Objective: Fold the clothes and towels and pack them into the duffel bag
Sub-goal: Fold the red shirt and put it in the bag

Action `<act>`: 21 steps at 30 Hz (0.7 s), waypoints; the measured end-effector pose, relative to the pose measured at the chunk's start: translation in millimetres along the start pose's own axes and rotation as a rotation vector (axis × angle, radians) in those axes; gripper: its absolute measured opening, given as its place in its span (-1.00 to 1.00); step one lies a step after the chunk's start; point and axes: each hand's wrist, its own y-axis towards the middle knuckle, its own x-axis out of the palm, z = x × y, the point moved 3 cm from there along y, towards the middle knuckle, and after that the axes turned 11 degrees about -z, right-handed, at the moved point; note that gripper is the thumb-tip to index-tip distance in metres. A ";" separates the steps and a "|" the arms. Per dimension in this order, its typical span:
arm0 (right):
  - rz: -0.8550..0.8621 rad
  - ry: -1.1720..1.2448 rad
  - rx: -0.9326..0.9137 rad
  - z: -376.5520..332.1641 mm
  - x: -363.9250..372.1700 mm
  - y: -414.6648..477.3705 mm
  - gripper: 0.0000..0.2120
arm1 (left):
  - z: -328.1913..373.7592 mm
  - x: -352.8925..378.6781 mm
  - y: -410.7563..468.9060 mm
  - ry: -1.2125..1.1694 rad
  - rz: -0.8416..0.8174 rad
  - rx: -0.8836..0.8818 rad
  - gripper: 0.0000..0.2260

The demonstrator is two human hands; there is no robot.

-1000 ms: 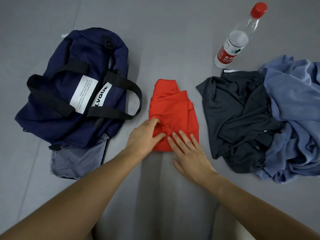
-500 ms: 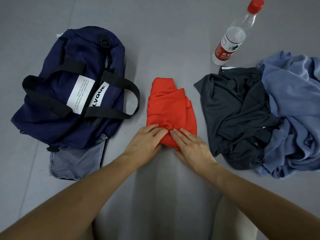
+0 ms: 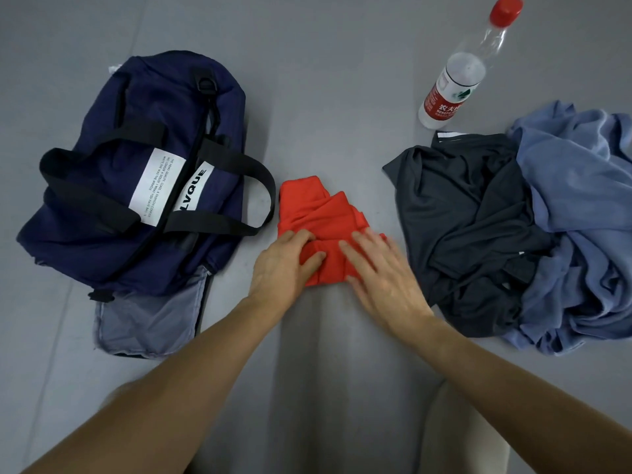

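A small folded red garment (image 3: 319,213) lies on the grey floor in the middle. My left hand (image 3: 282,268) grips its near left edge, thumb on top and fingers curled over a fold. My right hand (image 3: 381,271) lies flat on the garment's near right part, fingers straight and slightly blurred. The navy duffel bag (image 3: 113,186) with black handles and a white label lies to the left. A crumpled dark grey shirt (image 3: 468,220) and a light blue garment (image 3: 581,213) are heaped on the right.
A clear water bottle (image 3: 455,83) with a red cap and red label lies at the back right, just beyond the dark shirt. A grey mesh flap (image 3: 147,323) hangs open at the bag's near end. Bare grey floor surrounds the red garment.
The red garment's near end has been folded up, making it shorter. My right hand has flattened and slid onto its right side; my left hand now grips the fold.
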 end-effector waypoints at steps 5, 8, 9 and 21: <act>-0.229 -0.084 -0.012 0.4 30.4 -6.8 -0.25 | 8.4 -4.3 0.8 0.383 0.211 0.140 -0.69; -0.218 -0.076 0.025 1.0 23.9 1.7 -0.24 | 4.5 3.2 -12.6 0.439 0.226 0.387 -0.71; -0.221 -0.084 0.034 1.0 22.8 5.2 -0.23 | -2.5 7.4 -16.7 0.444 0.175 0.396 -0.63; -0.232 0.118 0.161 14.1 -1.0 27.4 -0.50 | -17.2 -5.2 -12.3 0.048 -0.090 0.208 -0.46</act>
